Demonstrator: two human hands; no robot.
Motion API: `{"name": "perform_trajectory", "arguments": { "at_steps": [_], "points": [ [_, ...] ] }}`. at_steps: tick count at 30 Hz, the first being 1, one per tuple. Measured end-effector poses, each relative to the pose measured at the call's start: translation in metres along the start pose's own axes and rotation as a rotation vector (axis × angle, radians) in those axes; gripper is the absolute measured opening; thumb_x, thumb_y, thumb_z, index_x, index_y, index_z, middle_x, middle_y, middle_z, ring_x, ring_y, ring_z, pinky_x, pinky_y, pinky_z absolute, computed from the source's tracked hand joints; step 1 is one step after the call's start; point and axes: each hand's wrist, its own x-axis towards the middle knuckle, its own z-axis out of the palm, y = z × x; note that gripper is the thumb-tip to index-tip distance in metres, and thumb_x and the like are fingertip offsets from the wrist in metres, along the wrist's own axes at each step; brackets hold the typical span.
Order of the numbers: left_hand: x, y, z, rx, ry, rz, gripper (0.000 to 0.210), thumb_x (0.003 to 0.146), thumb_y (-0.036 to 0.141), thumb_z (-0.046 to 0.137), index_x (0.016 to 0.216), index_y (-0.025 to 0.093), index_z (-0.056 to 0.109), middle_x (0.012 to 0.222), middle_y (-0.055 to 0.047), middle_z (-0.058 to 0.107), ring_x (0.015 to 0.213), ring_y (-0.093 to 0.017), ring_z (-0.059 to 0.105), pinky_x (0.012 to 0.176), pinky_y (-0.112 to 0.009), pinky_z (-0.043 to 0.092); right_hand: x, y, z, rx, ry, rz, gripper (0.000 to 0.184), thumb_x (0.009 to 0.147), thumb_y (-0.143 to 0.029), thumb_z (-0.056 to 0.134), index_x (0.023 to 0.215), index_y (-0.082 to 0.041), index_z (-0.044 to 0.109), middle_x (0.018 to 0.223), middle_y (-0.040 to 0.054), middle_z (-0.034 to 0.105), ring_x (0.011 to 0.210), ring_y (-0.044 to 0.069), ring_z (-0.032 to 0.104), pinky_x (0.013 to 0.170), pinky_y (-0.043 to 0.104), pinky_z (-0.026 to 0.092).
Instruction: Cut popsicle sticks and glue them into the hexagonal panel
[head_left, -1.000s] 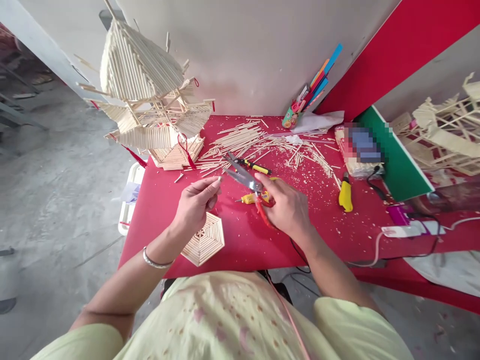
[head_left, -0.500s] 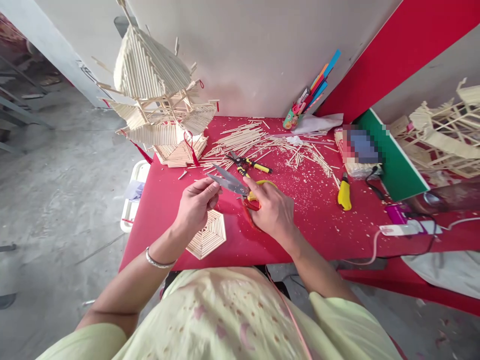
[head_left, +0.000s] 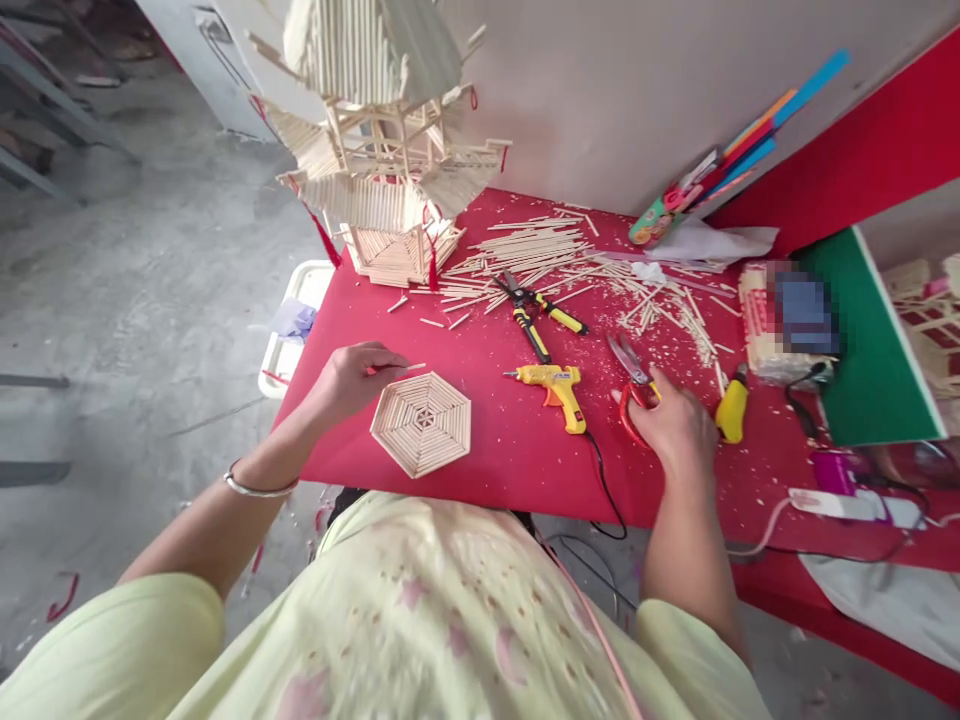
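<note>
My left hand (head_left: 358,372) pinches a short thin wooden stick (head_left: 416,367) just above the upper left edge of a hexagonal stick panel (head_left: 421,425). The panel lies flat on the red table, its sticks laid in rings. Over at the right, my right hand (head_left: 679,420) has its fingers on the red and yellow handles of a pair of scissors (head_left: 630,360), whose blades point away from me, slightly parted, low over the table. Between the hands lies a yellow hot glue gun (head_left: 553,385), its nozzle facing left.
Behind the glue gun are black and yellow pliers (head_left: 531,318) and a pile of loose sticks (head_left: 529,250). A stick-built pagoda (head_left: 390,190) stands at the back left. A yellow-handled tool (head_left: 733,408) lies beside my right hand, near a white power strip (head_left: 855,508).
My right hand has carried the scissors away to the right and down toward the table. My left hand has moved left with the stick, uncovering the panel. The glue gun now shows fully.
</note>
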Motion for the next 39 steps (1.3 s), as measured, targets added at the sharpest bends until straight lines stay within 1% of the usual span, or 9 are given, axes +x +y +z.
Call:
{"name": "perform_trajectory", "arguments": {
  "at_steps": [2, 5, 6, 8, 10, 12, 16, 27, 39],
  "points": [
    [-0.006, -0.012, 0.000, 0.080, 0.024, -0.005, 0.029, 0.088, 0.047, 0.071, 0.088, 0.022, 0.085, 0.093, -0.007, 0.079, 0.079, -0.020, 0.068, 0.073, -0.031, 0.051, -0.008, -0.001, 0.000, -0.041, 0.029, -0.016, 0.069, 0.096, -0.057, 0.058, 0.156, -0.021, 0.056, 0.126, 0.0235, 0.071, 0.119, 0.043, 0.065, 0.095, 0.055, 0.050],
    [-0.008, -0.019, 0.006, 0.122, 0.053, -0.050, 0.030, 0.088, 0.049, 0.071, 0.086, 0.021, 0.083, 0.093, -0.007, 0.080, 0.078, -0.020, 0.068, 0.071, -0.031, 0.051, -0.028, -0.030, -0.012, 0.044, 0.288, -0.034, 0.060, 0.099, -0.051, 0.057, 0.147, -0.017, 0.065, 0.136, 0.0260, 0.067, 0.131, 0.046, 0.057, 0.104, 0.061, 0.047],
    [-0.008, -0.019, 0.009, 0.127, 0.053, -0.068, 0.030, 0.088, 0.049, 0.071, 0.086, 0.021, 0.083, 0.093, -0.007, 0.080, 0.077, -0.020, 0.068, 0.070, -0.031, 0.050, -0.036, -0.047, -0.015, 0.139, 0.377, -0.097, 0.057, 0.101, -0.050, 0.056, 0.146, -0.016, 0.066, 0.136, 0.0250, 0.067, 0.131, 0.043, 0.058, 0.106, 0.058, 0.047],
    [-0.006, -0.020, 0.013, 0.133, 0.044, -0.098, 0.028, 0.087, 0.046, 0.071, 0.087, 0.021, 0.083, 0.092, -0.006, 0.080, 0.076, -0.019, 0.067, 0.069, -0.030, 0.049, -0.053, -0.089, -0.017, 0.411, 0.420, -0.344, 0.049, 0.103, -0.047, 0.056, 0.135, -0.015, 0.073, 0.125, 0.0199, 0.073, 0.120, 0.033, 0.066, 0.108, 0.048, 0.051],
    [-0.004, -0.021, 0.015, 0.136, 0.027, -0.112, 0.025, 0.087, 0.043, 0.071, 0.088, 0.022, 0.083, 0.092, -0.005, 0.079, 0.077, -0.019, 0.067, 0.070, -0.030, 0.048, -0.068, -0.137, -0.010, 0.689, 0.233, -0.642, 0.035, 0.104, -0.040, 0.059, 0.129, -0.022, 0.075, 0.120, 0.0102, 0.076, 0.113, 0.023, 0.070, 0.107, 0.039, 0.054],
    [-0.003, -0.023, 0.018, 0.142, 0.022, -0.116, 0.024, 0.088, 0.041, 0.069, 0.089, 0.022, 0.084, 0.093, -0.005, 0.079, 0.079, -0.019, 0.067, 0.072, -0.030, 0.048, -0.079, -0.180, 0.005, 0.777, 0.045, -0.846, 0.030, 0.104, -0.033, 0.060, 0.129, -0.025, 0.074, 0.123, 0.0073, 0.075, 0.113, 0.020, 0.071, 0.105, 0.034, 0.056],
    [-0.003, -0.026, 0.021, 0.170, 0.027, -0.096, 0.023, 0.089, 0.038, 0.067, 0.090, 0.022, 0.084, 0.091, -0.004, 0.077, 0.080, -0.019, 0.067, 0.073, -0.029, 0.047, -0.083, -0.232, 0.035, 0.680, -0.005, -0.930, 0.034, 0.101, -0.026, 0.063, 0.135, -0.024, 0.071, 0.124, 0.0102, 0.070, 0.118, 0.025, 0.065, 0.105, 0.039, 0.055],
    [-0.001, -0.024, 0.029, 0.290, 0.016, -0.028, 0.025, 0.092, 0.035, 0.063, 0.090, 0.023, 0.085, 0.089, -0.006, 0.077, 0.084, -0.021, 0.066, 0.067, -0.030, 0.043, -0.073, -0.245, 0.058, 0.700, -0.101, -0.904, 0.039, 0.103, -0.031, 0.064, 0.141, -0.024, 0.067, 0.122, 0.0083, 0.073, 0.111, 0.026, 0.062, 0.101, 0.039, 0.050],
    [-0.001, -0.029, 0.031, 0.327, 0.022, 0.044, 0.025, 0.093, 0.035, 0.062, 0.092, 0.024, 0.085, 0.088, -0.006, 0.076, 0.082, -0.021, 0.064, 0.069, -0.030, 0.044, -0.071, -0.246, 0.059, 0.699, -0.110, -0.903, 0.036, 0.106, -0.029, 0.058, 0.140, -0.024, 0.066, 0.120, 0.0068, 0.075, 0.108, 0.023, 0.063, 0.098, 0.037, 0.050]
  ]
}}
